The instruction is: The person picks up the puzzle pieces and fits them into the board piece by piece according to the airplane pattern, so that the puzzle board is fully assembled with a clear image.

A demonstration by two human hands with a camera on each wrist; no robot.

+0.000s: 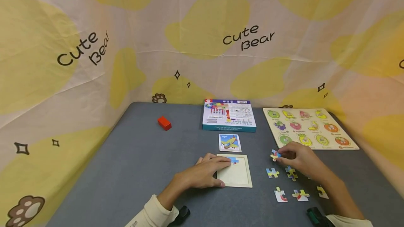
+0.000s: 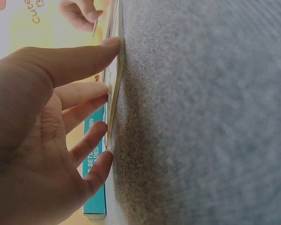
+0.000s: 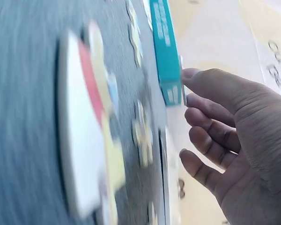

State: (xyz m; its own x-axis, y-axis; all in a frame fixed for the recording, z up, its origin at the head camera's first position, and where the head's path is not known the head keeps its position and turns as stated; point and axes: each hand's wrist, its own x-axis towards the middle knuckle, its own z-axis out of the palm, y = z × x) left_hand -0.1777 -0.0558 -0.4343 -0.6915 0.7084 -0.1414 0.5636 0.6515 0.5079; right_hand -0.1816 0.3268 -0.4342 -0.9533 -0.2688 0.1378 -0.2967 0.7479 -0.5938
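The left hand (image 1: 206, 172) rests on the left side of a square wooden puzzle tray (image 1: 235, 174), thumb at its lower-left corner and fingertips near the top. A blue puzzle piece (image 1: 233, 160) lies in the tray's upper part, partly under those fingertips. Raised to the right of the tray, the right hand (image 1: 303, 158) pinches a small blue, red and yellow piece (image 1: 274, 155) between thumb and forefinger. In the right wrist view the right hand (image 3: 225, 126) holds that piece edge-on. The left wrist view shows the left hand (image 2: 56, 112) with fingers spread along the tray's edge (image 2: 114, 89).
Several loose pieces lie on the grey table, among them a white and red one (image 1: 280, 196) and a blue one (image 1: 272, 173). Behind the tray are an airplane picture card (image 1: 229, 143) and a box (image 1: 229, 116). A fruit board (image 1: 315, 129) lies right, a red block (image 1: 164, 123) left.
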